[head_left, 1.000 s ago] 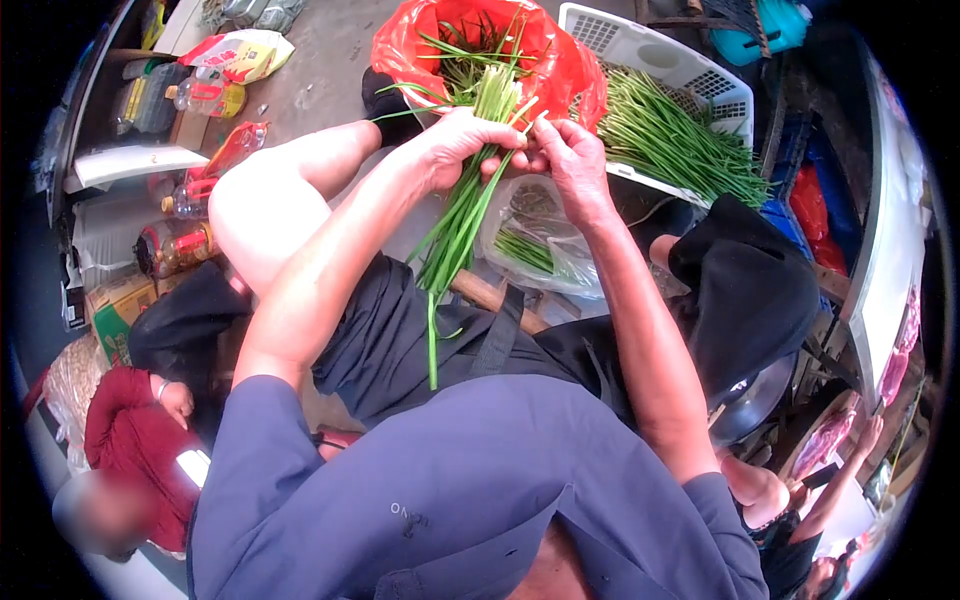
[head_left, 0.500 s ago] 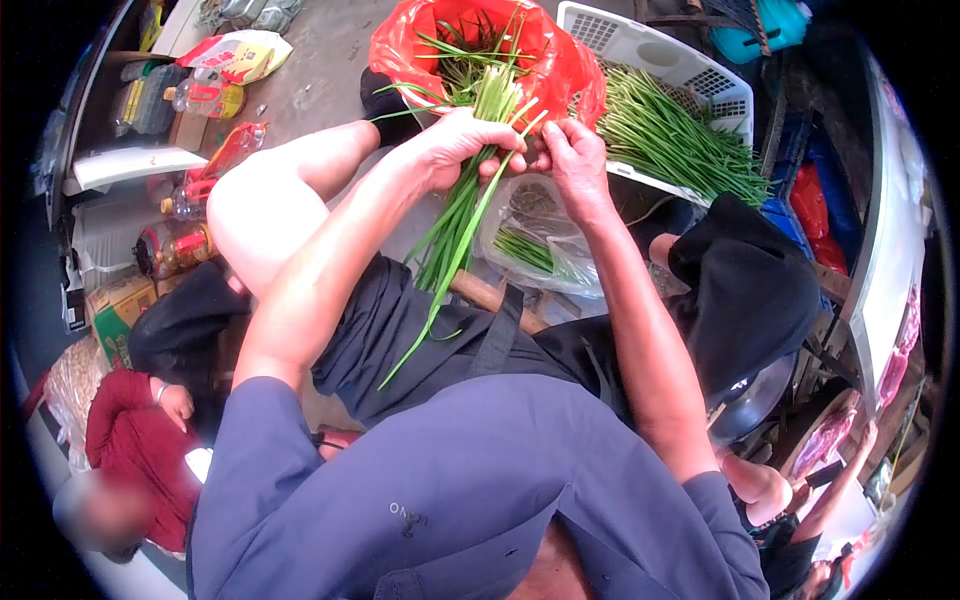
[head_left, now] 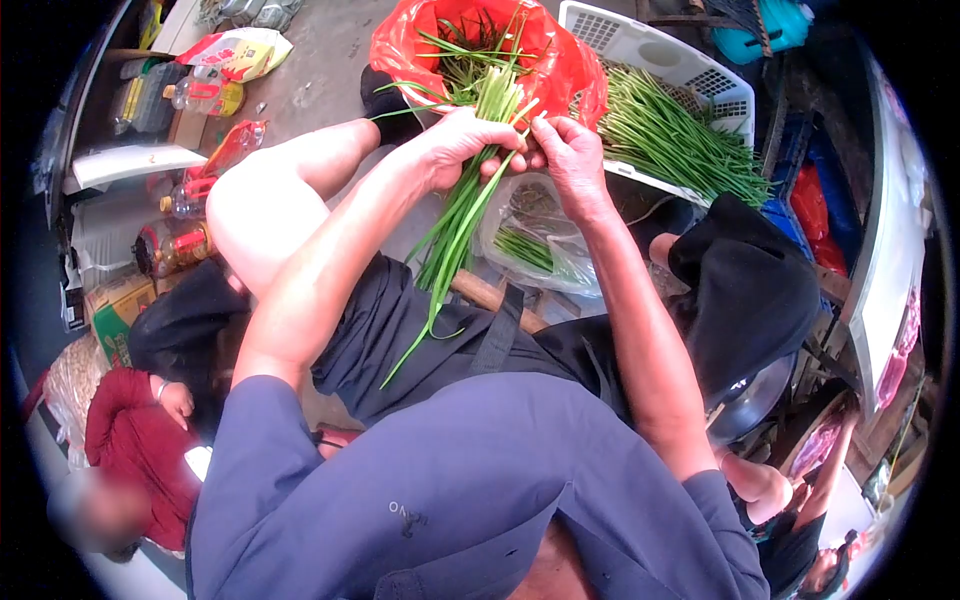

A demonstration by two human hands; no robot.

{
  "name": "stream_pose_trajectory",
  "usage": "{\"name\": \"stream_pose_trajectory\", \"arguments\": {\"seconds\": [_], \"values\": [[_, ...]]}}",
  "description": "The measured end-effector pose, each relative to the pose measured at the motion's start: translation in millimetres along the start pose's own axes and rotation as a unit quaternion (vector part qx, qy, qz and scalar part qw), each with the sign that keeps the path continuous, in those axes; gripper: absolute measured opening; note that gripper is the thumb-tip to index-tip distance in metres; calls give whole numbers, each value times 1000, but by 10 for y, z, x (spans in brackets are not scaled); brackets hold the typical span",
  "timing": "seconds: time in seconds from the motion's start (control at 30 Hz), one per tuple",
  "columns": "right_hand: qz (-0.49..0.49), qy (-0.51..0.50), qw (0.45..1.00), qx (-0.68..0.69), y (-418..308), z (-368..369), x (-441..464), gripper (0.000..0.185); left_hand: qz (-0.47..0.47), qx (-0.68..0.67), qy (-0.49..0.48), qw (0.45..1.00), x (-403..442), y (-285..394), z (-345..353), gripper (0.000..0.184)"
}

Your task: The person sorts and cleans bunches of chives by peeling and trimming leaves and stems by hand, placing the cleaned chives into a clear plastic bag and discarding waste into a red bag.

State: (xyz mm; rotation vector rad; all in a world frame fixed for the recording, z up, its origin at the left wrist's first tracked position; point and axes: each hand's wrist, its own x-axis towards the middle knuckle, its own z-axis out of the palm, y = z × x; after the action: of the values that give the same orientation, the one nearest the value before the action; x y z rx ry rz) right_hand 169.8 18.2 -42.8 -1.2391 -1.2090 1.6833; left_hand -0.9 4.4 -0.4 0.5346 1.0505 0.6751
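My left hand [head_left: 455, 148] is wrapped around a bunch of garlic chives [head_left: 450, 240]. Their pale ends point up and away, and the green leaves hang down toward my lap. Close beside it, my right hand [head_left: 572, 165] pinches at the pale end of a chive stalk at the bunch's edge; its fingertips partly hide the stalk. Just beyond the hands stands a red plastic bag [head_left: 570, 70] with loose green scraps inside. Below and between my forearms, a clear plastic bag [head_left: 570, 265] has more cut green stalks in it.
A white plastic crate [head_left: 590, 25] heaped with chives [head_left: 680, 135] stands at the right. Bottles [head_left: 205, 97] and a cardboard box [head_left: 118, 320] line the left side. A person in a dark red sleeve [head_left: 125, 410] sits at lower left; another person's arm [head_left: 830, 465] shows at lower right.
My right hand has shifted very slightly left, toward the bunch. My left hand keeps its hold. The other person's arm at lower right has lowered.
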Motion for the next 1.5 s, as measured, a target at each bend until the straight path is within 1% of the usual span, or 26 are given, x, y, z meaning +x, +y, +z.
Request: {"name": "stream_pose_trajectory", "arguments": {"seconds": [0.07, 0.13, 0.33, 0.37, 0.4, 0.47, 0.6, 0.7, 0.73, 0.8, 0.83, 0.87, 0.93, 0.97, 1.0, 1.07, 1.1, 1.13, 1.2, 1.23, 1.27, 1.33, 1.4, 1.43, 1.47, 1.5], "values": [[-2, 8, 1000, -3, 33, 10, 11, 25, -5, 7, 10, 1000, -9, 2, 7, 11], [-40, 34, 995, -90, 67, 12, 29, 25, -9, 15, 15, 1000, 13, -23, -48, 12], [-79, 85, 983, -141, 58, 60, 54, 26, -27, 10, 34, 999, -30, 17, -108, 13], [-25, 84, 994, -70, 36, 56, 52, 26, -33, 10, 37, 999, -61, 48, -115, 13], [-8, 81, 995, -53, 34, 30, 82, 25, -30, 9, 38, 999, -82, 72, -123, 13], [-20, 69, 997, -8, 61, 23, 139, 23, 2, 14, 41, 999, -107, 106, -125, 12], [-21, 62, 998, -1, -74, 128, 225, 20, 30, 17, 54, 998, -162, 198, -154, 12], [-48, 77, 996, 24, -201, 223, 403, 12, 87, 5, 38, 995, -208, 300, -239, 15], [-58, 66, 996, 32, -270, 257, 486, 13, 114, 8, 41, 993, -229, 343, -290, 17], [-69, 56, 995, -35, -428, 309, 621, 26, 164, -3, 43, 985, -303, 427, -351, 19], [-89, 47, 991, -87, -542, 350, 646, 42, 168, -23, 54, 984, -340, 470, -377, 21], [-89, 44, 991, -88, -535, 363, 699, 42, 198, -50, 79, 976, -329, 488, -403, 14], [-155, 74, 972, -164, -571, 407, 782, 51, 179, -75, 98, 976, -350, 539, -436, 13], [-148, 62, 981, -110, -564, 413, 756, 45, 180, -76, 100, 976, -361, 548, -442, 13], [-148, 61, 981, -111, -603, 392, 714, 45, 186, -84, 94, 974, -359, 554, -432, 13], [-17, -42, 991, -126, -666, 300, 633, 35, 191, -92, 86, 973, -343, 549, -418, 13], [-25, -19, 993, -114, -605, 316, 581, 28, 192, -95, 81, 973, -333, 540, -415, 13], [-58, -12, 991, -119, -490, 291, 578, 28, 193, -97, 77, 973, -320, 528, -408, 13], [-46, -5, 994, -94, -343, 231, 536, 29, 184, -117, 86, 972, -281, 492, -368, 12], [-29, -35, 999, -30, -406, 255, 394, 31, 174, -137, 91, 971, -232, 469, -311, 12], [-6, -50, 999, -4, -498, 295, 294, 41, 173, -136, 86, 972, -197, 442, -293, 12], [24, -89, 991, -98, -649, 323, 163, 56, 186, -146, 112, 965, -87, 358, -273, 11], [-5, -175, 978, -112, -613, 349, 70, 60, 216, -170, 73, 959, 30, 300, -226, 11], [-43, -192, 972, -129, -580, 349, 21, 54, 209, -218, 53, 952, 46, 303, -152, 11], [-65, -190, 972, -118, -549, 354, -19, 43, 201, -265, 33, 942, 45, 289, -84, 11], [-27, -212, 972, -99, -498, 312, -27, 36, 188, -283, 29, 940, 36, 289, -41, 11]]}}
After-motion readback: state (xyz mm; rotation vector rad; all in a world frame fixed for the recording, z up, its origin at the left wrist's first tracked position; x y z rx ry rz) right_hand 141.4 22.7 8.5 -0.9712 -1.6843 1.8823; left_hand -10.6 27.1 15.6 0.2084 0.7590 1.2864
